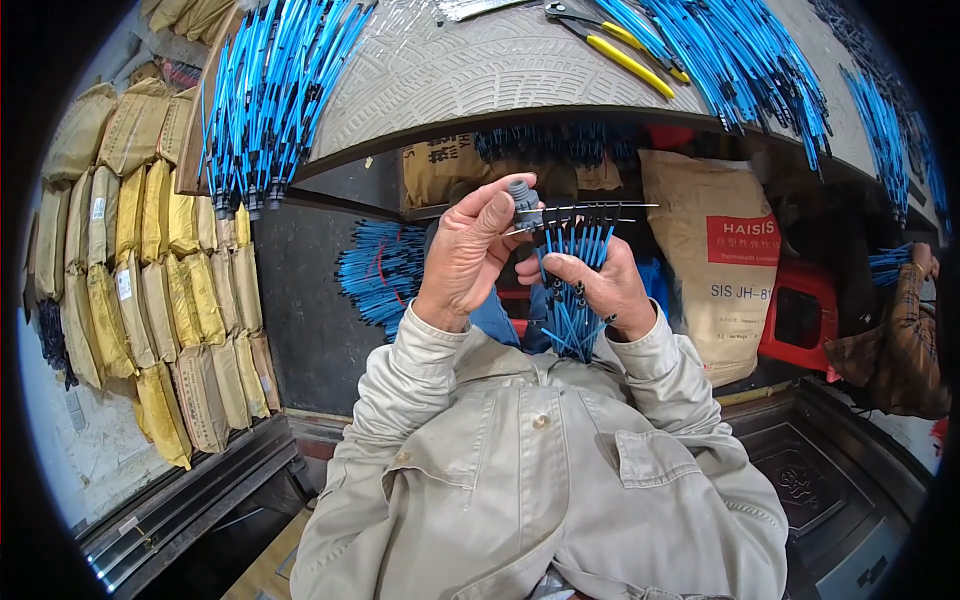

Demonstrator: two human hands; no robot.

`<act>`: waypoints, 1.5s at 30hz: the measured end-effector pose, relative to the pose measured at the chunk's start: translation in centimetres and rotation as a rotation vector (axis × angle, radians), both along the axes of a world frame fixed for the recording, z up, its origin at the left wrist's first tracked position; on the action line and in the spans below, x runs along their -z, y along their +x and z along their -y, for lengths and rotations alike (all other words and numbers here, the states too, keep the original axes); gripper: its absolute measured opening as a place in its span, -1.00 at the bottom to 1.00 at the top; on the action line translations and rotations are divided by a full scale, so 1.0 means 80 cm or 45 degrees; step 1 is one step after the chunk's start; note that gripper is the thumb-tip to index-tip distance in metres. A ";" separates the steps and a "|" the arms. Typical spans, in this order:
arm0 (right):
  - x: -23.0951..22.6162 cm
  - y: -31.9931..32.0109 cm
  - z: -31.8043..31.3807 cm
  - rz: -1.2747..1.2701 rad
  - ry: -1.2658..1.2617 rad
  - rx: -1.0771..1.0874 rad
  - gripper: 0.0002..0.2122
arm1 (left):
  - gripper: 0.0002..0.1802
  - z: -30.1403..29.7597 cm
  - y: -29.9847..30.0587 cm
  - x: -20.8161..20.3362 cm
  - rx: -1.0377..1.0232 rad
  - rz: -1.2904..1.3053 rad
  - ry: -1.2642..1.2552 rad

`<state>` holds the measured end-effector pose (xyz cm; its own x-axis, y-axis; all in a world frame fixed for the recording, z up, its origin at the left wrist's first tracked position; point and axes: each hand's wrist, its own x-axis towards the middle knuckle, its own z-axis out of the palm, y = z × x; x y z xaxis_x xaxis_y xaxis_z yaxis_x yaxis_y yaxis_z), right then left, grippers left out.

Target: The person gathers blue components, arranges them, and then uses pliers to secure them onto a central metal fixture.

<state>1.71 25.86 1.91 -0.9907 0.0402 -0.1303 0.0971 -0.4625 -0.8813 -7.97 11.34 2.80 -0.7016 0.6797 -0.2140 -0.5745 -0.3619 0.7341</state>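
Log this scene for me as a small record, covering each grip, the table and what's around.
Left grip: pinching a grey ribbed piece
Right grip: holding black-tipped blue tubes
Rods: thin, crosswise at the tubes' upper ends
Table: blue bundles at both sides; yellow-handled pliers
Left side: stacked sacks
Right of the hands: tan sack, red stool
Far right: another person's sleeve

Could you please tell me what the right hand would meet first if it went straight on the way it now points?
Probably the left hand, since the right hand points leftward at it, though depth is unclear in this single view.
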 end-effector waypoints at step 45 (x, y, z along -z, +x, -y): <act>-0.005 0.009 -0.007 -0.104 0.249 0.180 -0.85 | -0.54 -0.012 0.039 -0.028 -0.143 -0.904 -0.444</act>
<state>2.43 26.40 2.27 -0.9803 0.1957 -0.0264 -0.0314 -0.2862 -0.9577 -4.87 12.32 5.06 -0.8103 0.5731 0.1224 0.0993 -0.0716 0.9925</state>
